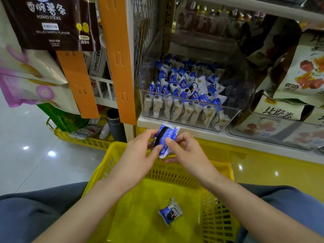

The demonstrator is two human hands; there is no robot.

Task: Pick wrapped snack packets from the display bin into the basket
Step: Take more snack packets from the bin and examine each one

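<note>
A clear plastic display bin [233,95] on the shelf holds several blue-and-white wrapped snack packets [185,88]. Below it, above the far rim of the yellow basket [222,218], both hands hold one blue-and-white packet [166,137]. My left hand [140,151] pinches its left side with thumb and fingers. My right hand [187,151] pinches its right side. One more packet [170,213] lies on the basket floor, between my forearms.
Orange hanging strips [119,60] with snack bags hang to the left of the bin. Boxed snacks [301,67] stand to the bin's right. A second yellow basket [82,139] with goods sits on the tiled floor at left. My knees flank the basket.
</note>
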